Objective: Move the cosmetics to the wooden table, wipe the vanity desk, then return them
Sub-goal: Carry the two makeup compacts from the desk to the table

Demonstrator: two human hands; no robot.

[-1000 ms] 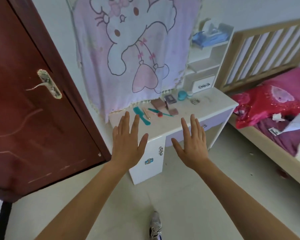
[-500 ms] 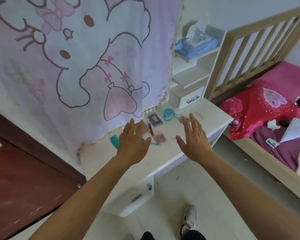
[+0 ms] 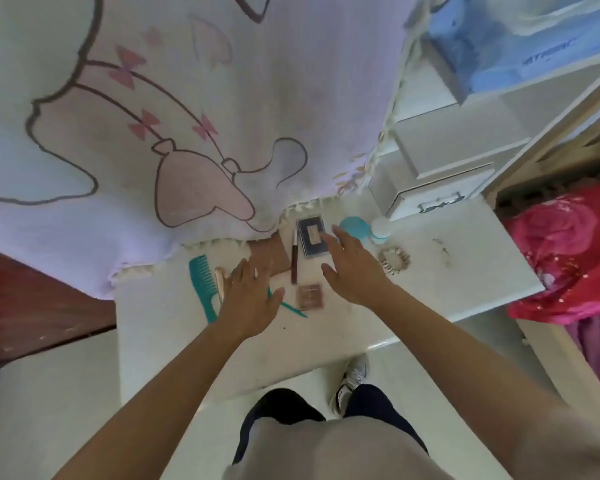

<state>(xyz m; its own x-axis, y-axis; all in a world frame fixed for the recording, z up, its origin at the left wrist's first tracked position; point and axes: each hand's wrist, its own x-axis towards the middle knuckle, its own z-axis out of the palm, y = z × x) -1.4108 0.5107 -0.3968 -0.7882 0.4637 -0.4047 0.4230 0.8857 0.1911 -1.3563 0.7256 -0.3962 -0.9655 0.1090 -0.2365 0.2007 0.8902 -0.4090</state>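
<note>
Cosmetics lie in a loose cluster at the back of the desk (image 3: 465,268), just below the hem of a hanging cloth (image 3: 187,116). Items: dark palette (image 3: 312,237), pencil (image 3: 294,259) beside it, small compact (image 3: 310,295), brown case (image 3: 271,251) partly under the hem, comb (image 3: 201,282), rose tube (image 3: 219,284), teal jar (image 3: 352,226), white bottle (image 3: 380,230).

Handling, as judged: all look light and rigid. Palette, case and compact are flat and smooth; take each by its long edges, thumb against fingers, and keep it level. Pencil and tube will likely roll; pinch at mid-length. Jar and bottle stand upright; grip around the body.

Left hand (image 3: 248,292): fingers spread and straight, holding nothing, over the brown case and tube; contact cannot be told. Right hand (image 3: 354,268): fingers spread, holding nothing, fingertips at the dark palette's right edge.

Surroundings: scrunchie (image 3: 394,260) just right of the right hand; drawer unit (image 3: 440,192) behind the bottle; bed (image 3: 568,258) beyond the desk's right end.

Obstruction: the cloth hem drapes onto the rear items and may drag when they are lifted
</note>
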